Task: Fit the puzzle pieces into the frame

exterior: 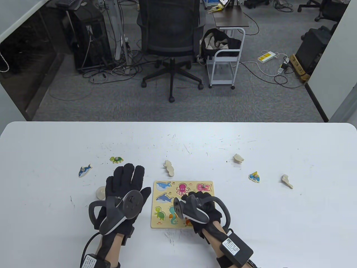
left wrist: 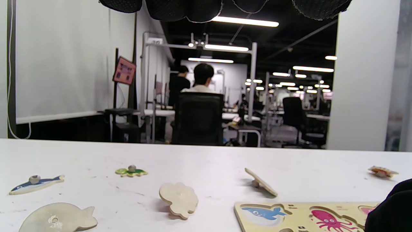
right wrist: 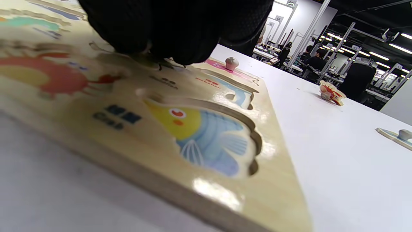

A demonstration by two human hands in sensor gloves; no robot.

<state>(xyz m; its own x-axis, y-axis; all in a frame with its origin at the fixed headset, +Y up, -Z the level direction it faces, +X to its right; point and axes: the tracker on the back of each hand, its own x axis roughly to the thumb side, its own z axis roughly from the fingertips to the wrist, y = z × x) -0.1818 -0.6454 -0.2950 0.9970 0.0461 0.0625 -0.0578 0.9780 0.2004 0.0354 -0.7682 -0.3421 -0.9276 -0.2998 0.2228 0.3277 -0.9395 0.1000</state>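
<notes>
The wooden puzzle frame [exterior: 167,222] lies near the table's front edge, with printed sea-animal slots. A pink jellyfish piece [exterior: 204,186] with a knob sits in its top right slot. My right hand [exterior: 195,194] is over the middle of the frame, its curled fingers [right wrist: 167,38] bunched down on a small piece [right wrist: 148,61] that they mostly hide. To the left of the frame, my left hand [exterior: 127,181] is spread, fingers straight, holding nothing. In the left wrist view a face-down piece [left wrist: 178,199] lies under its fingers. The yellow-blue fish slot [right wrist: 206,138] is empty.
Loose pieces lie around: a blue fish [exterior: 85,170], a green turtle [exterior: 116,159], a round face-down piece [exterior: 100,192] by my left hand, face-down pieces [exterior: 169,168] [exterior: 238,158] [exterior: 287,181] and a blue-yellow piece [exterior: 254,177]. An office chair [exterior: 170,42] stands beyond the table.
</notes>
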